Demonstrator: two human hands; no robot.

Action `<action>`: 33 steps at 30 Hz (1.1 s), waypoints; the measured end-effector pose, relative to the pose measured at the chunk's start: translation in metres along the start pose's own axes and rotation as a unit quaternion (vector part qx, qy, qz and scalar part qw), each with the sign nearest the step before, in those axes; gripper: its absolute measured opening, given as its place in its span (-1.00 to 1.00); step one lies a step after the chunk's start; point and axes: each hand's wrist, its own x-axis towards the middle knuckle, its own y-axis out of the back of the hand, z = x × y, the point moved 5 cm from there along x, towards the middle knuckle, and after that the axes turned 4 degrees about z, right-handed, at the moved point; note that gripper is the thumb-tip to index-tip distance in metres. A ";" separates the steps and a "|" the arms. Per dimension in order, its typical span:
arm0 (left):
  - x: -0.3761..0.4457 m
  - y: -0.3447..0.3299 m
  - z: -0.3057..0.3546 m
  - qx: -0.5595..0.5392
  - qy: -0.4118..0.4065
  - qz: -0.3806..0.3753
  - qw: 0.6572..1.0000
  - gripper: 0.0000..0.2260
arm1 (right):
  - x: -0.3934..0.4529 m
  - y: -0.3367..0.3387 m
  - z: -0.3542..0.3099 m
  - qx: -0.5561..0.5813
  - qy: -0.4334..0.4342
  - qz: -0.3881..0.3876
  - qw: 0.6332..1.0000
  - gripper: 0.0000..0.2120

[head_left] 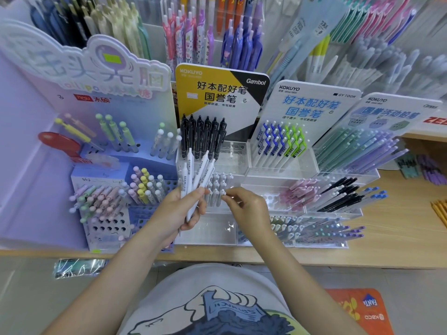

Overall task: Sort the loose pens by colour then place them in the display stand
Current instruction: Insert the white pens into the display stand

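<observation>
While the left hand (pixel 180 209) curls around a fanned bundle of white pens (pixel 196 176), their long axes run upright, tips down in the palm. Just right, the right hand (pixel 244 206) pinches a grey pen (pixel 223 192) standing in the clear display stand (pixel 242 163) on the worktop (pixel 399 228).

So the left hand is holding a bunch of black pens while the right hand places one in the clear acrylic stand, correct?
Not quite: the pens in the left hand are white, not black. The head view shows the bunch of white pens gripped there; the black pens stand in the rack behind. The right hand does pinch a white-tipped pen at the clear acrylic stand.
</observation>
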 end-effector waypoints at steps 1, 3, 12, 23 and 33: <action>0.000 -0.001 0.000 -0.003 0.000 -0.002 1.000 -0.75 | 0.000 -0.001 0.001 -0.004 -0.001 -0.003 1.000 -0.90; 0.001 -0.003 0.001 -0.004 0.000 -0.006 1.000 -0.75 | 0.003 -0.001 0.002 -0.012 0.001 -0.021 1.000 -0.90; 0.001 -0.018 0.004 0.040 -0.013 -0.043 0.998 -0.71 | 0.014 0.039 -0.032 0.265 -0.184 -0.049 0.945 -0.93; 0.003 -0.013 0.009 0.109 -0.016 -0.031 0.993 -0.69 | 0.033 0.106 -0.041 0.343 -0.132 0.165 0.915 -0.95; 0.004 -0.010 0.013 0.064 -0.031 -0.013 0.997 -0.76 | 0.027 0.051 -0.016 0.070 -0.016 0.087 0.994 -0.88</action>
